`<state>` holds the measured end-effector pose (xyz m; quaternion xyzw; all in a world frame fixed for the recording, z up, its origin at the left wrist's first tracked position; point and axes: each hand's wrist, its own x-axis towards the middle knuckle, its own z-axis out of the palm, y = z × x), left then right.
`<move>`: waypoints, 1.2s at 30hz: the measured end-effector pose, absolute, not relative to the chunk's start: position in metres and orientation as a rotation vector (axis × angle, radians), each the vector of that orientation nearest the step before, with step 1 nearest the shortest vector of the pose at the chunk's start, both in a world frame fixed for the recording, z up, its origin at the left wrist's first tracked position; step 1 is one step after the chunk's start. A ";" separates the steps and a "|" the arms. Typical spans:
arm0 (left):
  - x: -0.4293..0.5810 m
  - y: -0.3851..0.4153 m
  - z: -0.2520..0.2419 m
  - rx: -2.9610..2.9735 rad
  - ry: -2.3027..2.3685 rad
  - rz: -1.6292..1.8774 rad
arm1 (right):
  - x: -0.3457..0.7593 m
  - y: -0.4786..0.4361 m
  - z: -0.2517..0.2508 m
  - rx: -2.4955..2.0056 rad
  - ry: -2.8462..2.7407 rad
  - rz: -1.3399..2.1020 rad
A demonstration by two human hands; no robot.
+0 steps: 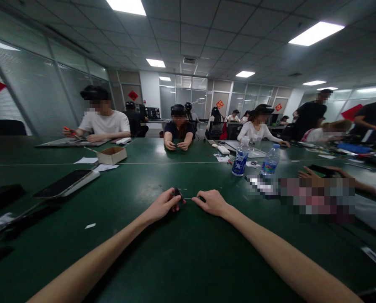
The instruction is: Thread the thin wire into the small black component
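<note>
Over the green table [162, 252], my left hand [162, 206] is closed round a small black object [177, 193]; its exact kind is too dark to make out. A thin pale strand [188, 199] runs from this object across a short gap to the fingertips of my right hand [213, 203]. My right thumb and index finger are pinched together at the strand's end, with the other fingers curled. Both hands are close together near the middle of the table, palms facing inward.
To the right stand two plastic bottles, one dark blue [239, 160] and one clear [270, 160]. At left lie a tablet-like device [64, 184], an open cardboard box [112, 155] and a white scrap [90, 226]. Another person's hand [311, 176] is at far right; people sit opposite.
</note>
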<state>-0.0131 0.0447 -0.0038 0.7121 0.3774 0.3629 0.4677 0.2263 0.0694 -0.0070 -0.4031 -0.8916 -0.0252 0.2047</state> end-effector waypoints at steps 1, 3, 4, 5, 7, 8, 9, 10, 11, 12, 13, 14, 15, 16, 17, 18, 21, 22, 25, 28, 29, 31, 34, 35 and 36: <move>-0.013 0.045 -0.004 1.751 0.921 0.889 | 0.226 0.069 -0.007 -1.132 -2.477 -0.064; -0.013 0.045 -0.004 1.755 0.926 0.892 | 0.226 0.069 -0.007 -1.138 -2.463 -0.049; -0.013 0.045 -0.005 1.753 0.937 0.898 | 0.226 0.069 -0.007 -1.137 -2.458 -0.041; -0.013 0.045 -0.005 1.751 0.950 0.905 | 0.226 0.069 -0.007 -1.135 -2.454 -0.034; -0.012 0.044 -0.005 1.748 0.964 0.915 | 0.226 0.068 -0.007 -1.129 -2.448 -0.029; -0.012 0.044 -0.004 1.746 0.964 0.916 | 0.226 0.068 -0.007 -1.127 -2.445 -0.030; -0.012 0.043 -0.004 1.744 0.961 0.916 | 0.226 0.067 -0.007 -1.126 -2.441 -0.033; -0.012 0.043 -0.004 1.741 0.956 0.915 | 0.226 0.067 -0.007 -1.125 -2.438 -0.036; -0.012 0.043 -0.003 1.738 0.954 0.915 | 0.226 0.067 -0.007 -1.125 -2.435 -0.037; -0.012 0.043 -0.003 1.736 0.955 0.916 | 0.226 0.068 -0.008 -1.122 -2.435 -0.037; -0.012 0.043 -0.003 1.735 0.957 0.915 | 0.226 0.068 -0.008 -1.120 -2.433 -0.036; -0.012 0.044 -0.003 1.740 0.955 0.904 | 0.226 0.069 -0.009 -1.123 -2.422 -0.034; -0.012 0.044 -0.003 1.753 0.949 0.882 | 0.226 0.070 -0.009 -1.135 -2.398 -0.030; -0.012 0.044 -0.003 1.770 0.940 0.852 | 0.226 0.071 -0.009 -1.156 -2.362 -0.025; -0.012 0.043 -0.002 1.788 0.927 0.822 | 0.227 0.072 -0.010 -1.184 -2.317 -0.019; -0.011 0.043 -0.002 1.803 0.915 0.797 | 0.227 0.073 -0.009 -1.209 -2.278 -0.012; -0.010 0.042 -0.001 1.802 0.910 0.790 | 0.228 0.072 -0.008 -1.196 -2.278 0.004; -0.010 0.042 -0.001 1.792 0.916 0.798 | 0.228 0.071 -0.008 -1.163 -2.315 0.010; -0.011 0.042 -0.001 1.758 0.926 0.817 | 0.227 0.069 -0.007 -1.082 -2.394 0.024; -0.012 0.043 -0.002 1.728 0.927 0.847 | 0.227 0.068 -0.007 -1.062 -2.408 0.031; -0.012 0.043 -0.002 1.719 0.929 0.860 | 0.227 0.068 -0.007 -1.056 -2.415 0.029; -0.012 0.043 -0.003 1.703 0.935 0.887 | 0.227 0.068 -0.007 -1.044 -2.435 0.019; -0.011 0.042 -0.002 1.686 0.940 0.911 | 0.227 0.068 -0.006 -1.040 -2.457 0.004; -0.011 0.042 -0.002 1.683 0.941 0.912 | 0.227 0.068 -0.006 -1.042 -2.463 0.001; -0.011 0.042 -0.002 1.683 0.942 0.910 | 0.227 0.068 -0.006 -1.042 -2.469 0.000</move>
